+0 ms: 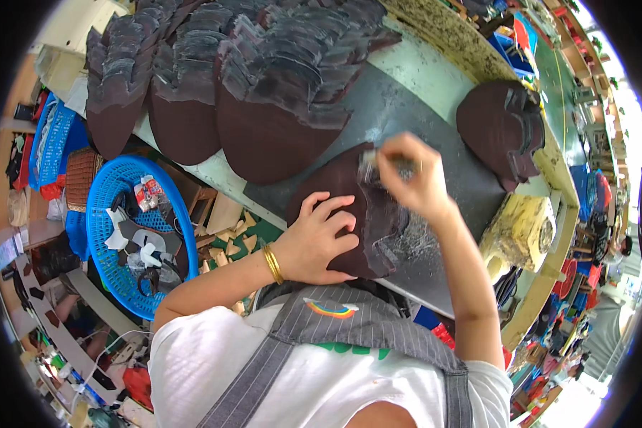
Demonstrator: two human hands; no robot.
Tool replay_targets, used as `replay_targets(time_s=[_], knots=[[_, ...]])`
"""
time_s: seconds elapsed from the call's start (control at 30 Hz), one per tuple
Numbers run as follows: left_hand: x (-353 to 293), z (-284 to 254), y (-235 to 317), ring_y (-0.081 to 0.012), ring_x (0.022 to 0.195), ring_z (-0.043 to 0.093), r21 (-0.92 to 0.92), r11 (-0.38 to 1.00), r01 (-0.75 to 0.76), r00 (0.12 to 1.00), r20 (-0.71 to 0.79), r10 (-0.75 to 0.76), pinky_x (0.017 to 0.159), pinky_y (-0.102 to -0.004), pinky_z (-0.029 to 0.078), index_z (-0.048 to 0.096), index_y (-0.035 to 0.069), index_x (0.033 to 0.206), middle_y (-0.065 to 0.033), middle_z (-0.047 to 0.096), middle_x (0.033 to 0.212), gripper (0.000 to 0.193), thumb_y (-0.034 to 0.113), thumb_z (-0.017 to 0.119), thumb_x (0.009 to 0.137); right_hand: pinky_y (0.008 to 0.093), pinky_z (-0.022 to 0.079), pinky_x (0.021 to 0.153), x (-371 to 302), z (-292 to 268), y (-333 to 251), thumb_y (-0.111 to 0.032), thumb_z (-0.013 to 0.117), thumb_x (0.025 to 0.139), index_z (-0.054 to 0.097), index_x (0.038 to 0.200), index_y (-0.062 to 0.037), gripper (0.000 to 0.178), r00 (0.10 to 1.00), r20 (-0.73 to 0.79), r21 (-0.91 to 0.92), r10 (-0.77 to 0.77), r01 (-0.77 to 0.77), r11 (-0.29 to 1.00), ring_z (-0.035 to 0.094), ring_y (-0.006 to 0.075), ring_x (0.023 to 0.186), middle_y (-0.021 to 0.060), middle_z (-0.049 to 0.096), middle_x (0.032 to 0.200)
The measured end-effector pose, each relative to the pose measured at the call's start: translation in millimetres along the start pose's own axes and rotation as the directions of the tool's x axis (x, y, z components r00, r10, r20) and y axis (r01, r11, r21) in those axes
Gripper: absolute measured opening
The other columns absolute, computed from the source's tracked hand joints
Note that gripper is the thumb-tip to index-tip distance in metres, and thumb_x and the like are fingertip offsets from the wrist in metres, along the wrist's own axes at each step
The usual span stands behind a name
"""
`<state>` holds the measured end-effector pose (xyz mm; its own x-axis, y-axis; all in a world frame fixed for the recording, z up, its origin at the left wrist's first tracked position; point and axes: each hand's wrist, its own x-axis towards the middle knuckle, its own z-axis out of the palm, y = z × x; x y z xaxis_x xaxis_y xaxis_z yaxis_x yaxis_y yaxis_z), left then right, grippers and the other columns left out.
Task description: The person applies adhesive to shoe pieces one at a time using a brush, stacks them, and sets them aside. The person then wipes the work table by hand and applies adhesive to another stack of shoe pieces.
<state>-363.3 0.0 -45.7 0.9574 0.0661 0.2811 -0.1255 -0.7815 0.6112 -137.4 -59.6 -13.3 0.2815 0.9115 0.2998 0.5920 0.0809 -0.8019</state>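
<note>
Head view, left hand (pixel 319 239) lay flat, fingers spread, pressing dark brown leather piece (pixel 364 214) onto tabletop (pixel 435 143), right hand (pixel 406 175) raised, wrist bent, fingers pinched on small blurred tool (pixel 369 165)

Dark brown leather piece (pixel 349 214) lies flat on the grey worktop (pixel 406 107).

— Bench condition? 
— Long grey workbench (pixel 406 107) with a pale edge, speckled board behind.
— Surroundings?
— Blue plastic basket (pixel 114 207) at left (offcuts inside), cluttered shelving (pixel 585 64) beyond, bright daylight at right.
</note>
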Motion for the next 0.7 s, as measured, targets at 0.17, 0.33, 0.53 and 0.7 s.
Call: replay_targets(time_s=[0.17,0.33,0.53,0.7], knots=[[2.2,-3.0,-1.5,-0.0397,0.132,0.039,-0.027,1.0,0.016,0.999,0.034,-0.016,0.106,-0.0608,0.026,0.06,0.012,0.095,-0.0108,0.048,0.109,0.049,0.028,0.081,0.054,0.0287,0.052,0.065,14.9,-22.7,12.5,-0.007,0.069,0.084,0.061,0.087,-0.0001,0.011,0.989,-0.14,-0.111,0.04,-0.056,0.992,0.063,0.0159,0.071,0.0091,0.064,0.081],[7.4,4.5,5.9,-0.0407,0.132,0.041,0.086,0.996,0.01,1.0,-0.015,-0.009,0.107,-0.063,0.028,0.056,0.009,0.1,-0.0121,0.048,0.111,0.05,0.017,0.078,0.056,0.028,0.047,0.075,-104.8,-88.9,-64.6,0.003,0.061,0.082,0.059,0.089,0.0001,0.008,0.918,-0.317,0.185,0.238,-0.186,0.965,0.059,0.0164,0.083,0.0108,0.063,0.084],[2.8,10.5,-1.6,-0.0388,0.133,0.043,0.094,0.995,0.016,0.998,-0.054,-0.01,0.109,-0.0607,0.027,0.056,0.009,0.1,-0.0106,0.049,0.112,0.05,0.011,0.078,0.055,0.0286,0.048,0.077,-93.3,-78.3,-80.6,0.002,0.065,0.083,0.061,0.092,0.0018,0.01,0.883,-0.347,0.144,0.315,-0.282,0.949,0.06,0.0161,0.084,0.0101,0.065,0.093],[-0.5,7.0,10.2,-0.038,0.132,0.043,0.1,0.994,0.048,0.999,-0.011,-0.047,0.11,-0.0595,0.026,0.057,0.01,0.101,-0.0108,0.05,0.111,0.05,0.015,0.08,0.056,0.0293,0.051,0.077,-29.7,-13.5,-26.1,0.001,0.068,0.083,0.063,0.095,-0.0007,0.013,0.988,-0.154,0.026,0.018,-0.015,1.0,0.065,0.0172,0.086,0.0098,0.066,0.095]])
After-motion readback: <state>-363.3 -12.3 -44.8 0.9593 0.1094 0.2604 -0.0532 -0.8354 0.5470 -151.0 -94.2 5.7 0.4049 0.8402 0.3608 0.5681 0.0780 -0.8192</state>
